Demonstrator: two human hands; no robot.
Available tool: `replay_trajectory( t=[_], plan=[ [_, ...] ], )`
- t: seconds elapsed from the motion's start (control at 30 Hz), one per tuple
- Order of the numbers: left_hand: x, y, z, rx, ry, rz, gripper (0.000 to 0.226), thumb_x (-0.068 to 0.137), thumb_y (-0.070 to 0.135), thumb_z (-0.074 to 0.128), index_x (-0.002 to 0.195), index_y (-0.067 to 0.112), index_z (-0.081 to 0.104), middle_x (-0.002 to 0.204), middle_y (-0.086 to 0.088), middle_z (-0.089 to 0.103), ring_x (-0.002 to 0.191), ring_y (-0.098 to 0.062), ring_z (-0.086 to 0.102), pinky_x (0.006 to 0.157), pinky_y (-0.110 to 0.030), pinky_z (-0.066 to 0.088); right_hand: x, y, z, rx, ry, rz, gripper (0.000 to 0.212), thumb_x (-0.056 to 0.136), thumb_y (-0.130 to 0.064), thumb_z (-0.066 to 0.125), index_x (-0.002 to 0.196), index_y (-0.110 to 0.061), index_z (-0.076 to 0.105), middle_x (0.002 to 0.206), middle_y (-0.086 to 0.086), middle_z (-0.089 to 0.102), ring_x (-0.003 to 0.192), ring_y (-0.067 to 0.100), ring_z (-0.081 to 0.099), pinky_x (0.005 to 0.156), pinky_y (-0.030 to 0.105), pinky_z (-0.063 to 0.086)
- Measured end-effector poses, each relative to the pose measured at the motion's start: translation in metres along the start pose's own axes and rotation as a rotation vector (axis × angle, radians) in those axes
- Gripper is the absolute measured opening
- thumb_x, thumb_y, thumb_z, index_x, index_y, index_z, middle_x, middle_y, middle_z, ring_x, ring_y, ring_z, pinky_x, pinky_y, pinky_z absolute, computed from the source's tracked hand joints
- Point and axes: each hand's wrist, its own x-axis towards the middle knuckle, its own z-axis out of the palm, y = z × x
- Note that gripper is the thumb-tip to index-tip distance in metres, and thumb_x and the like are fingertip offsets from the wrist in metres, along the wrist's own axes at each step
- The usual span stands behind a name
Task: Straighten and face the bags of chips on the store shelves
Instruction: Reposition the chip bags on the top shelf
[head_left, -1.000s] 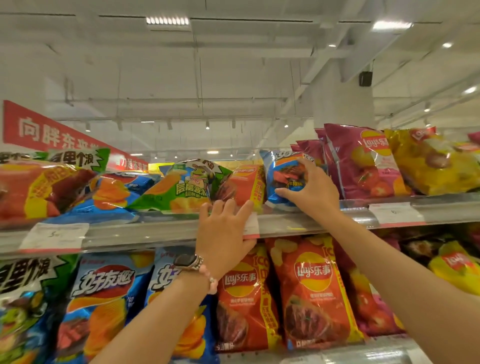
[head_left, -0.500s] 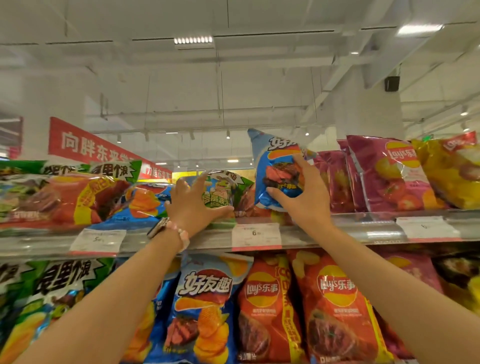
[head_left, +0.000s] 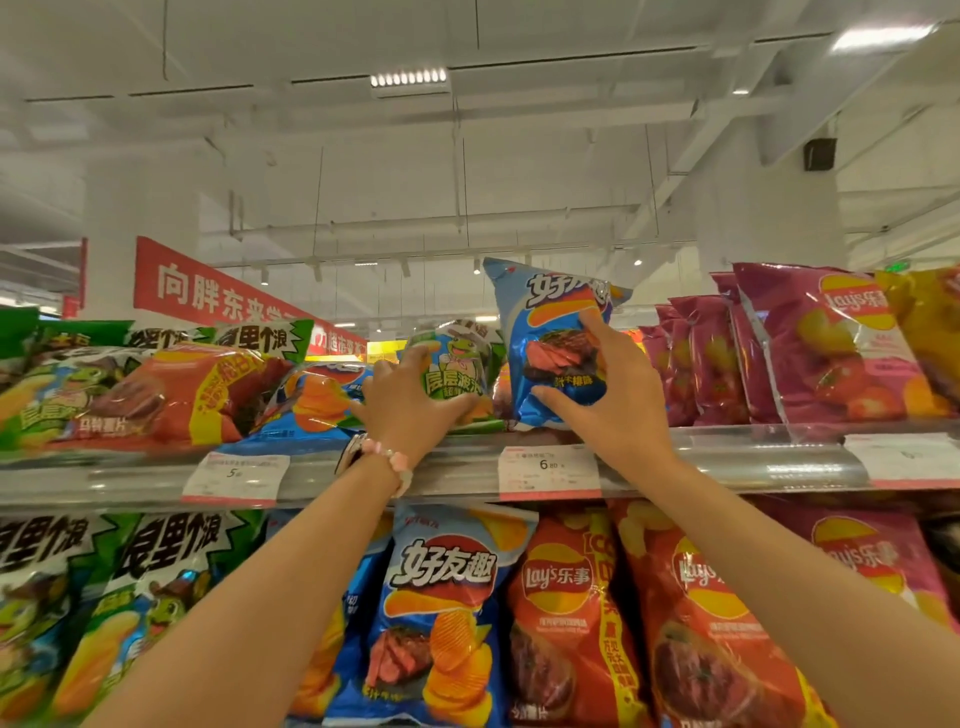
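Blue foil caught the light on the top shelf: the blue bag (head_left: 553, 343) stood upright just above the 6-yuan price tag (head_left: 549, 472), its printed front turned out to the aisle. A second before, it had lain low and slumped on the same spot; half a second before, it was already tipped up. From where I stood, this bag looked nearly faced, wanting only to be let go square.

The right hand (head_left: 618, 395) gripped that blue bag, thumb curled under its lower edge and fingers spread over its right side, so the bag was held, not merely touched.

The left hand (head_left: 415, 402), a beaded bracelet (head_left: 387, 457) at the wrist, had shifted since a second before from the shelf rail (head_left: 467, 470) near the price tag up to the green bag (head_left: 454, 366), which sat just left of the blue one and leaned. Its fingers curled round the green bag's lower left side and took hold. I judged that bag the next to be stood up.

Further left of the price tag, an orange-red bag (head_left: 182, 395) and others lay flat and crooked, so much straightening remained. To the right of the tag, the purple bags (head_left: 810, 338) stood upright in a row. There was only the one view.
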Motion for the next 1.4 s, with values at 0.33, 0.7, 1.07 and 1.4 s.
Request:
replay_trajectory(
  t=[0.33, 0.7, 1.07, 1.4],
  plan=[
    [0.008, -0.023, -0.054, -0.102, 0.299, 0.064, 0.08, 0.066, 0.066, 0.071, 0.135, 0.038, 0.042, 0.121, -0.012, 0.045, 0.118, -0.033, 0.041, 0.104, -0.054, 0.029, 0.005, -0.023, 0.014, -0.116, -0.037, 0.0, 0.084, 0.073, -0.046, 0.077, 0.143, -0.018, 0.038, 0.125, 0.009, 0.056, 0.115, 0.028, 0.052, 0.098, 0.049, 0.044],
    [0.011, -0.106, -0.123, -0.206, 0.397, 0.057, 0.076, 0.065, 0.06, 0.074, 0.133, 0.043, 0.044, 0.118, -0.012, 0.048, 0.112, -0.033, 0.047, 0.098, -0.055, 0.039, 0.014, -0.098, 0.087, -0.193, -0.113, 0.04, 0.083, 0.076, -0.053, 0.07, 0.143, -0.022, 0.034, 0.131, 0.007, 0.053, 0.118, 0.028, 0.05, 0.098, 0.047, 0.043],
    [0.005, -0.156, -0.16, -0.324, 0.255, 0.174, 0.077, 0.064, 0.059, 0.076, 0.132, 0.048, 0.043, 0.126, -0.005, 0.049, 0.12, -0.024, 0.041, 0.093, -0.032, 0.032, 0.007, -0.121, 0.121, -0.246, -0.315, 0.267, 0.078, 0.073, -0.054, 0.073, 0.137, -0.026, 0.039, 0.125, 0.007, 0.057, 0.115, 0.028, 0.055, 0.093, 0.046, 0.046],
    [0.011, -0.183, -0.172, -0.518, 0.176, 0.21, 0.078, 0.055, 0.072, 0.065, 0.128, 0.057, 0.04, 0.127, -0.001, 0.046, 0.123, -0.022, 0.044, 0.103, -0.048, 0.04, 0.009, -0.172, 0.138, -0.372, -0.243, 0.394, 0.081, 0.086, -0.064, 0.048, 0.149, -0.021, 0.023, 0.154, 0.011, 0.028, 0.141, 0.03, 0.026, 0.113, 0.049, 0.025]
  ],
)
